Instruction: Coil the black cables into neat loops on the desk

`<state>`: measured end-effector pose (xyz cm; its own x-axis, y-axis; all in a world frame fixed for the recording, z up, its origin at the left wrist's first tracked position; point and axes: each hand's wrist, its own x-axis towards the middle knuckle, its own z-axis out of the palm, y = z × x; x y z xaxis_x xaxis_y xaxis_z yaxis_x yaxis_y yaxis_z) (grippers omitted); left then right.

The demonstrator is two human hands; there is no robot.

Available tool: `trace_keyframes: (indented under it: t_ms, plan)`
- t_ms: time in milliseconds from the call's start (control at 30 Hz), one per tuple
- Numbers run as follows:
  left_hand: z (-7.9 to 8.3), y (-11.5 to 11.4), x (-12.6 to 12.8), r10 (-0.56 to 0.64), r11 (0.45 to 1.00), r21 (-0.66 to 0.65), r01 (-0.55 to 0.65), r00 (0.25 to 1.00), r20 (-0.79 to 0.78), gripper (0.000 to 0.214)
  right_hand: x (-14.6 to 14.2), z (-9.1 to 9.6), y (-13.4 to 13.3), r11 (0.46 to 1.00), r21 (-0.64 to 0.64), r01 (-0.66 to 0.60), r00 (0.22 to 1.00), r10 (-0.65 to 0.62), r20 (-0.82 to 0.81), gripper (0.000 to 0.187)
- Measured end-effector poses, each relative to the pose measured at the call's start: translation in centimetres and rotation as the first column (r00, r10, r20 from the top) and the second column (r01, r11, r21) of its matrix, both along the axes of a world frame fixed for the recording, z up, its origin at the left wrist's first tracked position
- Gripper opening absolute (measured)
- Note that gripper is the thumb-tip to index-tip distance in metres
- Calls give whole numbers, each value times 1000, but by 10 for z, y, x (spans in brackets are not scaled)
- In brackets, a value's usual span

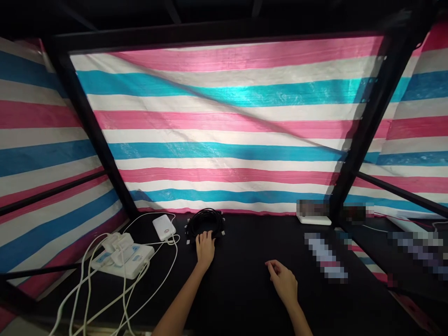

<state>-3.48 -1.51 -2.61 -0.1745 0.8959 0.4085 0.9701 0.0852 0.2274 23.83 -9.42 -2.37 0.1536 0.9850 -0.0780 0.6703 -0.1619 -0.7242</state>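
While the left hand (206, 247) lies palm down with its fingers over the near side of a coil of black cable (205, 217), whether they close around it or only rest there cannot be told. The coil sits close to the far edge of the desk (241, 298), left of its middle, with small pale ends sticking out around it. The left forearm slants in from the near edge, wrist nearly straight. The right hand (284, 282) is held apart, nearer the near edge, fingers loosely bent and half open, with nothing visible in them. Toward the far left corner lies a white power bank (164, 227) bearing a small round grey mark; closer to the left edge, a white power strip (138, 261) carries plugs (117, 242) and blue labels, their print too small to read. White cords (87, 280) trail from there toward the near edge. By the far right corner sits a white box (315, 220), partly pixelated, and a pixelated strip (324, 254) lies along the right edge, any writing unreadable.
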Motion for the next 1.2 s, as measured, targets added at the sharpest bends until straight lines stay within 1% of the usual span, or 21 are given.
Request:
trace_keyframes:
  t_ms: [100, 233, 400, 500, 633, 800, 967, 1033, 1100, 1200]
  plan:
    - [5, 6, 0, 32, 998, -51, -28, 995, 95, 28, 1, 2, 0, 1000, 2, 14, 1000, -14, -4, 30]
    - [16, 12, -5, 70, 994, -99, -49, 972, 223, 21, 2, 0, 0, 1000, -6, 24, 1000, -24, -11, 30]
    - [28, 14, -14, 86, 994, -91, -58, 934, 345, 19, 2, 0, 0, 1000, 2, 21, 999, -21, -27, 29]
    - [31, 12, -16, 118, 993, -69, -98, 906, 407, 22, 2, 1, -1, 1000, 15, 19, 999, -19, -32, 30]
    - [37, 9, -19, 150, 986, -7, -168, 857, 493, 25, 2, 1, -1, 1000, 14, 19, 999, -19, -36, 30]
    - [50, 10, -22, 124, 963, 120, -241, 792, 597, 31, 4, 0, -2, 1000, 27, 16, 999, -15, -43, 30]
    - [63, 10, -27, 113, 896, 233, -377, 703, 703, 37, 4, 1, -2, 999, 29, 21, 999, -19, -45, 29]
    - [69, 9, -29, 89, 872, 272, -407, 678, 730, 37, 3, 1, -1, 999, 27, 19, 999, -18, -35, 29]
    - [75, 8, -29, 49, 852, 321, -413, 674, 738, 40, 3, 2, -1, 999, 29, 21, 999, -20, -26, 29]
    - [86, 4, -24, -24, 827, 408, -386, 702, 712, 44, 3, 2, -1, 999, 33, 30, 999, -29, -26, 29]
